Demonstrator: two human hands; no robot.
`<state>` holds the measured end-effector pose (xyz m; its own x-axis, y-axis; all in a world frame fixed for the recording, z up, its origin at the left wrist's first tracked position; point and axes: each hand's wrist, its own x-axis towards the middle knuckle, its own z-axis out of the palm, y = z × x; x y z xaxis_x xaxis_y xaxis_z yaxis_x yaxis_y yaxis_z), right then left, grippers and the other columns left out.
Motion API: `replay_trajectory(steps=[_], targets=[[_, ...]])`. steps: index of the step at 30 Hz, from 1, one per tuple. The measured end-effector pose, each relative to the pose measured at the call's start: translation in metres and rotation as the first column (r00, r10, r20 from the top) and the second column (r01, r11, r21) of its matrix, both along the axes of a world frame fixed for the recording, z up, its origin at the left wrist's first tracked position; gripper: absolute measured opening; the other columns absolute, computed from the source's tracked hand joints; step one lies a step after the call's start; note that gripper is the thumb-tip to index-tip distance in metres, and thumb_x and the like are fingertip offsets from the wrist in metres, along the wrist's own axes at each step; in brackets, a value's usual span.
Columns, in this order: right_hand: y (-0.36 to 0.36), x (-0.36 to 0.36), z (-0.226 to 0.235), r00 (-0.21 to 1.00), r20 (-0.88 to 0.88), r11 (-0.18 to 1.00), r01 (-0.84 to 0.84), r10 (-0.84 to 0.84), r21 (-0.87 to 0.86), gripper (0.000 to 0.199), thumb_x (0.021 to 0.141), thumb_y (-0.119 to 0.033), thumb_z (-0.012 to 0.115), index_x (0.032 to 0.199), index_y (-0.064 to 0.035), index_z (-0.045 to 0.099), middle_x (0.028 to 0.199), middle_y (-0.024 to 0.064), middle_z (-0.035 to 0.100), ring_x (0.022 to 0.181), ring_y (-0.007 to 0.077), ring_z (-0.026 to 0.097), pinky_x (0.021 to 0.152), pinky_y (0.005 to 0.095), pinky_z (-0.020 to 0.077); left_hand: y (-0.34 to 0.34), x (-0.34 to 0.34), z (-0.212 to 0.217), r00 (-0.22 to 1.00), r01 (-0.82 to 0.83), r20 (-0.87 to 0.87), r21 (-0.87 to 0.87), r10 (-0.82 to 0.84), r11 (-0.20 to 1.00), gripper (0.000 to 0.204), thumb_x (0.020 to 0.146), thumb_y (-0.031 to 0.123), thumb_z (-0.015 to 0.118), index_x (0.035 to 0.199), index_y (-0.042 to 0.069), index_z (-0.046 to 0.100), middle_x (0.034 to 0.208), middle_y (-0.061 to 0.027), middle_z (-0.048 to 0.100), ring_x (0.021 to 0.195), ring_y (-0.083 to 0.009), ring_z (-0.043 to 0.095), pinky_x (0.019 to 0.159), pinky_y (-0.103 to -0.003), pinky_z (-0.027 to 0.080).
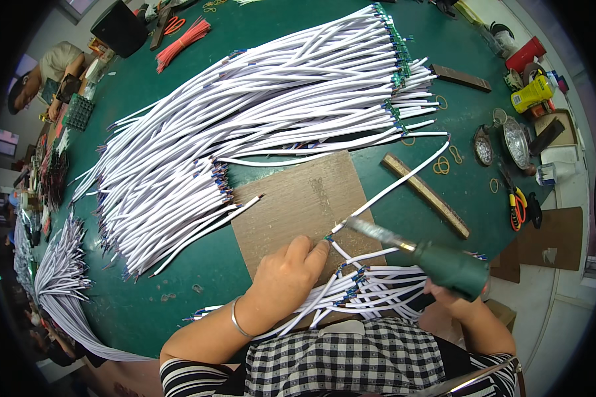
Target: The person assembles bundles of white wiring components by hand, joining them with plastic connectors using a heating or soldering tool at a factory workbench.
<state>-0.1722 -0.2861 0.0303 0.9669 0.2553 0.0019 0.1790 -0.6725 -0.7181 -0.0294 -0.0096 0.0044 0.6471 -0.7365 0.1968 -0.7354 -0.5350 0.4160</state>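
We look mid-joint: left fingers point(318, 254) pinch thin white cable point(385, 190), right fingers point(433, 288) grip green metal-tipped tool point(453, 266); upper-centre white-cable pile point(278, 83) likely pending.

Wide fisheye view from the head, down onto the table point(132, 308)

There's room above the wooden board point(291, 212), but the big heap of white cables point(265, 86) walls off its far side! Now 1 slanting cable point(392, 188) cuts across the right, passing over the wooden bar point(437, 202); beyond, a lane of green tabletop point(478, 188) runs toward the pliers point(518, 206). Nearer, the left hand point(291, 268) and the green tool point(453, 268) crowd the lower cable pile point(377, 294)!
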Motion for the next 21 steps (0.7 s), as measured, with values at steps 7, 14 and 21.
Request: replay_trajectory(steps=[7,14,21], targets=[[0.021,0.002,0.006,0.817,-0.326,0.493,0.555,-0.476,0.670,0.044,0.082,-0.011,0.058,0.120,0.0044,0.044,0.105,0.0201,0.059,0.068,0.0189,0.060,0.054,0.0272,0.0507,-0.001,0.001,0.000,0.999,-0.017,-0.030,-0.019,0.016,1.000,0.017,0.074,0.008,0.064,0.092,0.006,0.065,0.075,-0.0075,0.056,0.059,-0.0240,0.059,0.051,-0.033,0.049],[0.030,-0.013,-0.001,0.699,-0.424,0.239,0.640,-0.577,0.731,0.050,0.080,-0.023,0.062,0.118,0.0044,0.044,0.104,0.0189,0.058,0.065,0.0198,0.061,0.056,0.0300,0.0530,-0.003,0.012,0.010,0.920,-0.103,-0.385,-0.054,0.074,0.993,0.022,0.077,0.008,0.060,0.098,0.005,0.064,0.077,-0.0130,0.058,0.069,-0.0316,0.058,0.063,-0.038,0.047],[0.038,-0.048,-0.007,0.701,-0.506,0.071,0.616,-0.503,0.784,0.047,0.084,-0.018,0.059,0.122,0.0048,0.042,0.107,0.0211,0.058,0.073,0.0228,0.063,0.077,0.0416,0.0531,0.006,-0.004,0.012,0.835,0.062,-0.541,-0.094,-0.104,0.994,0.027,0.081,0.006,0.055,0.106,0.004,0.062,0.085,-0.0179,0.059,0.082,-0.0334,0.058,0.075,-0.039,0.046]])
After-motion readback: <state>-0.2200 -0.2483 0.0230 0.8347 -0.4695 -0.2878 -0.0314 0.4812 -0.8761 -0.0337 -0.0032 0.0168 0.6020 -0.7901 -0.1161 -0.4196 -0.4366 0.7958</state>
